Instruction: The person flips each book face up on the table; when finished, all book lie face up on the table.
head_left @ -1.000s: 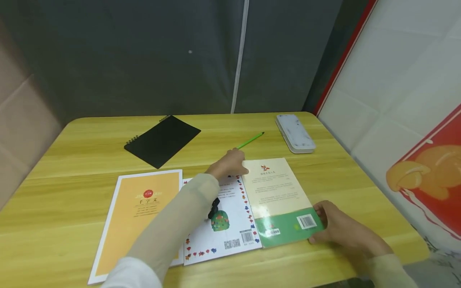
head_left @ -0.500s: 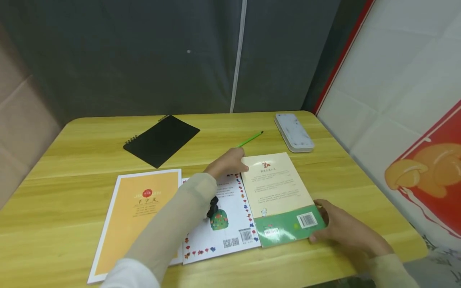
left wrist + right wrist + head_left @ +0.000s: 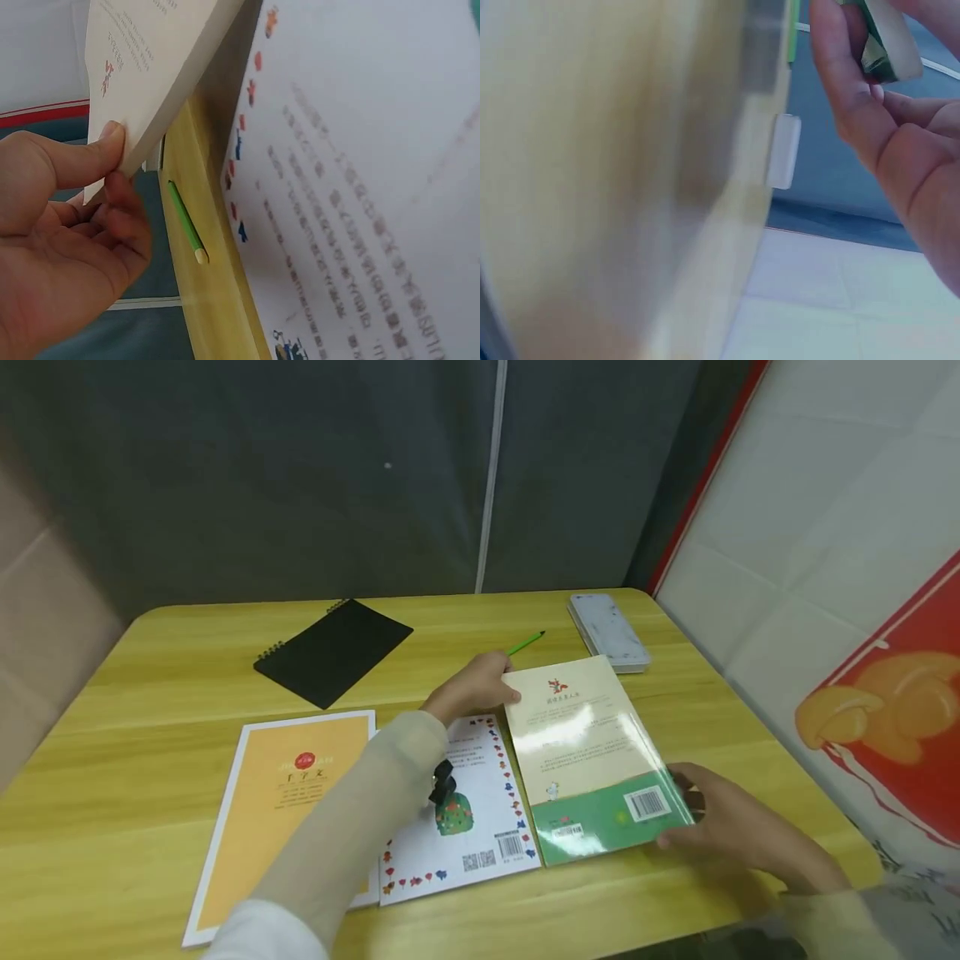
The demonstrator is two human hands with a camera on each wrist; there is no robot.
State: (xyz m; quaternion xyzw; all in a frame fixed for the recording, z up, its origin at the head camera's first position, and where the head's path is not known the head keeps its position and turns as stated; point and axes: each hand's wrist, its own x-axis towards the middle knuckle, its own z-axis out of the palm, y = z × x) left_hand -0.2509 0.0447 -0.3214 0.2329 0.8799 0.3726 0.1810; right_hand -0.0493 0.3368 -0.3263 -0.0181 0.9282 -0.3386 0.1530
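A cream-and-green book (image 3: 570,735) lies back cover up, held at opposite corners and raised off the table. My left hand (image 3: 474,687) pinches its far left corner, the thumb on the cover and the fingers beneath, as the left wrist view shows. At the near right corner my right hand (image 3: 742,835) grips the green end, and the right wrist view shows the book's corner (image 3: 892,45) between thumb and fingers. Beside it on the left lies a white book (image 3: 480,843) with a flowery border, partly hidden under my left forearm.
An orange book (image 3: 262,827) with a white margin lies left of the white book. Farther back are a black spiral notebook (image 3: 333,652), a green pencil (image 3: 527,642) and a white marbled case (image 3: 609,628). A wall (image 3: 787,552) borders the table's right side.
Both hands have lifted the cream-and-green book from the table. Its far edge has risen and now overlaps part of the pencil and case. The other books have stayed put.
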